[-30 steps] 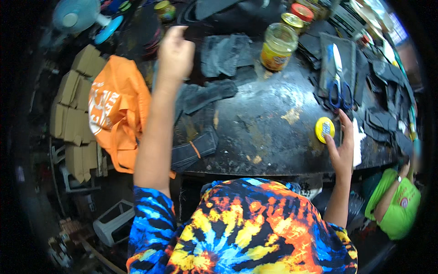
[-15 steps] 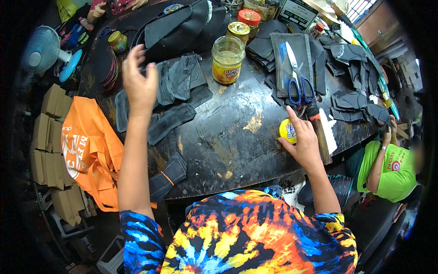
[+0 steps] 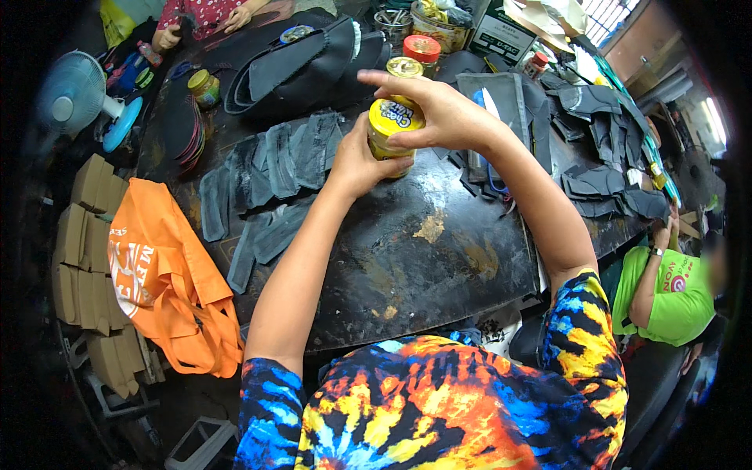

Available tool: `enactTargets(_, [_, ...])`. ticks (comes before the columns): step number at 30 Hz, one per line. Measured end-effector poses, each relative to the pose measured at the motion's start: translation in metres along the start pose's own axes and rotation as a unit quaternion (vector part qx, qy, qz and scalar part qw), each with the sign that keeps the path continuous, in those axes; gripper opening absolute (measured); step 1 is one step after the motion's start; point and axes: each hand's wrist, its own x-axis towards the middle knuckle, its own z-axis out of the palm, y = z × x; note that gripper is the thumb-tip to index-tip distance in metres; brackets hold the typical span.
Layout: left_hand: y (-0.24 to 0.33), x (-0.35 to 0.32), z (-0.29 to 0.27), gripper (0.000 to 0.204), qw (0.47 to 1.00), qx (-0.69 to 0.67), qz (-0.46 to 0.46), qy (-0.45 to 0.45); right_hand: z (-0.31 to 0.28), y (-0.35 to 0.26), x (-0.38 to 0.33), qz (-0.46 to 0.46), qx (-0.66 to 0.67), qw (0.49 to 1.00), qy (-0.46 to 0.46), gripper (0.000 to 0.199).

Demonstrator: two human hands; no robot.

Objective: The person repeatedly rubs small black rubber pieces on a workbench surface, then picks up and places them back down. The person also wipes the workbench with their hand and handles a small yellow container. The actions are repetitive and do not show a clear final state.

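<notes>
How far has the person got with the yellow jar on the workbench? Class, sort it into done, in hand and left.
Done: the yellow jar is lifted off the black bench and gripped. In hand: the left hand cups its base while the right hand grips the top, around the lid. Left: whether the lid is loose cannot be told; the dark cut pieces lie untouched.

The jar (image 3: 392, 124) was yellow with a gold lid. The table (image 3: 439, 258) was black, the bag (image 3: 168, 286) orange, the fan (image 3: 74, 102) blue, the shirt (image 3: 439, 407) tie-dyed in many colours.
</notes>
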Motion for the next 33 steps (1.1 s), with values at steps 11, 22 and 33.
enactTargets(11, [-0.003, 0.019, -0.002, 0.094, 0.982, -0.093, -0.020, -0.160, 0.014, 0.027, -0.012, -0.100, -0.017, 0.994, 0.025, 0.085])
enactTargets(22, [0.003, 0.005, 0.031, 0.081, 0.997, 0.034, 0.073, -0.011, 0.020, -0.001, -0.026, -0.010, -0.087, 0.989, 0.123, 0.097])
enactTargets(33, [-0.017, 0.015, 0.095, 0.068, 0.981, -0.122, 0.033, 0.150, 0.076, 0.013, -0.018, 0.074, -0.250, 0.898, 0.355, 0.071])
